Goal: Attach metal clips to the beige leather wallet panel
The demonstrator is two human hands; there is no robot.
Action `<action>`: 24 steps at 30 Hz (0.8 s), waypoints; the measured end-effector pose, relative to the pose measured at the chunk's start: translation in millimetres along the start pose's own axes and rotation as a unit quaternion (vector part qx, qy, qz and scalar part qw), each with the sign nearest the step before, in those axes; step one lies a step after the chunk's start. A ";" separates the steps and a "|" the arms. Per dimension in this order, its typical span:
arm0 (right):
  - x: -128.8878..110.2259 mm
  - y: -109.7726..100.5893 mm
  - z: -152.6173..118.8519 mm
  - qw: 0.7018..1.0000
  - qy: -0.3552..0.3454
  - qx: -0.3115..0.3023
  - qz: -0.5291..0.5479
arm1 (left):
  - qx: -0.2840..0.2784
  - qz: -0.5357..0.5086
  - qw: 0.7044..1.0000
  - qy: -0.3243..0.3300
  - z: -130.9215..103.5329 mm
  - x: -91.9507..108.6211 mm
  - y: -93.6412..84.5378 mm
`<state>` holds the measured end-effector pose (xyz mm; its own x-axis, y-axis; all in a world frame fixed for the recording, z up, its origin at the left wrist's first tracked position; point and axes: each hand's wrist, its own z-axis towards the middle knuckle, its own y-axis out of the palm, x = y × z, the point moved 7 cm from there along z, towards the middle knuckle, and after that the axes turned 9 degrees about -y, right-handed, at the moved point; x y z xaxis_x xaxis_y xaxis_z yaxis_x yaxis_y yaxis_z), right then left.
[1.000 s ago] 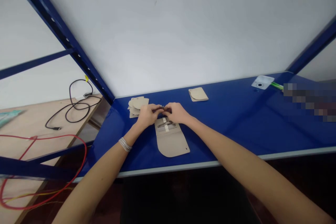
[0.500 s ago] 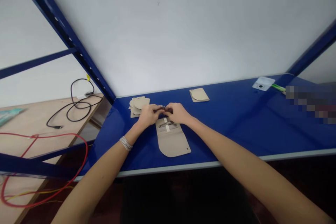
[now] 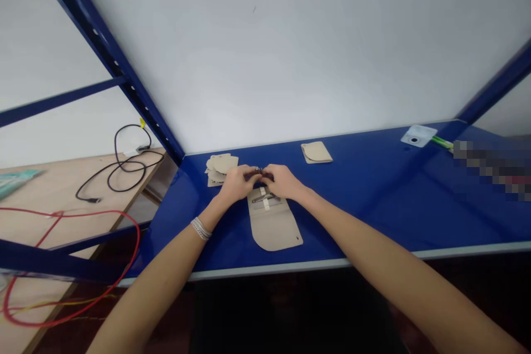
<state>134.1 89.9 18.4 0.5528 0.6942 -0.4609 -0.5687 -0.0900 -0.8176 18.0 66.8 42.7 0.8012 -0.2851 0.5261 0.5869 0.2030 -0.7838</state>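
Observation:
A beige manicure-style case [image 3: 276,229] lies unfolded on the blue tabletop, its rounded flap toward me. Small metal tools [image 3: 260,198] rest across its upper part, under a white strap. At the case's far end my left hand [image 3: 237,182] is closed, thumb and fingers pinched together. Facing it, my right hand [image 3: 282,181] is closed in the same way, its fingertips almost meeting the left ones. Something small and dark [image 3: 259,172] shows between the fingertips; the fingers cover most of it, so its kind is unclear.
Left of my hands lies a loose pile of beige cases [image 3: 222,165]. A folded beige case [image 3: 317,152] sits farther back. A white packet with a black circle [image 3: 418,136] and green sticks [image 3: 442,142] lie right. Blue frame posts [image 3: 126,77] flank the table; a black cable [image 3: 120,168] lies left.
The whole view has shifted slightly. Both hands stay pinched at the case's far end, with only slight finger movement.

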 end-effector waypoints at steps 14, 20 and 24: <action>-1.0 -6.4 1.3 0.992 0.033 0.004 0.123 | -0.083 -0.317 0.937 -0.125 5.5 -18.8 15.2; 0.4 -6.7 0.9 0.988 0.045 0.010 0.148 | -0.081 -0.358 0.919 -0.141 5.6 -20.0 15.2; 3.2 -4.0 1.0 0.982 0.044 0.019 0.180 | -0.079 -0.376 0.912 -0.141 6.5 -23.8 15.8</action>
<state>137.6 93.2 20.6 0.3614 0.5568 -0.7479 -0.7582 -0.2913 -0.5833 9.0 82.8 19.9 0.1905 -0.0309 0.9812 0.9767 -0.0949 -0.1926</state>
